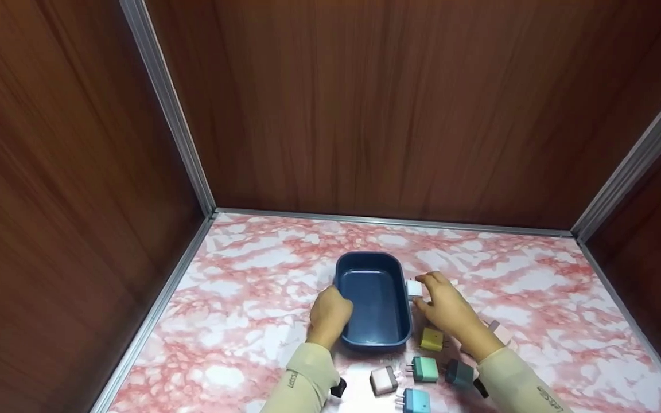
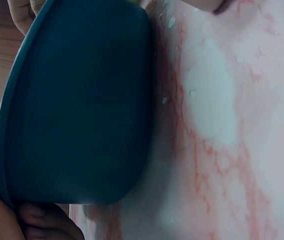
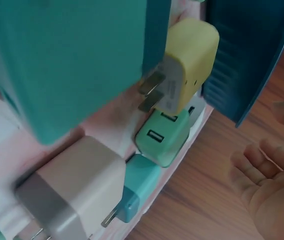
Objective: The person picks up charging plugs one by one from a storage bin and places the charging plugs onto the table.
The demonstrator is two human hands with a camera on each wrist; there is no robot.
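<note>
A deep, dark blue plastic bin (image 1: 373,304) stands on the marbled table, its inside bare. My left hand (image 1: 330,312) grips the bin's left rim; in the left wrist view its curled fingers (image 2: 44,220) show under the edge. Against the bin's right wall is a white charger plug (image 1: 415,289). My right hand (image 1: 447,307) is beside that plug, thumb and fingers apart on either side of it. The right wrist view shows the right fingers (image 3: 259,160) loosely bent with nothing visible between them; whether they touch the plug cannot be told.
Several charger plugs lie near the right forearm: yellow (image 1: 432,339), light green (image 1: 424,369), dark green (image 1: 459,374), pale pink and grey (image 1: 384,381), light blue (image 1: 417,400), and a pink one (image 1: 500,331) partly hidden by the arm. Brown wooden panels (image 1: 365,115) wall the table's back and sides.
</note>
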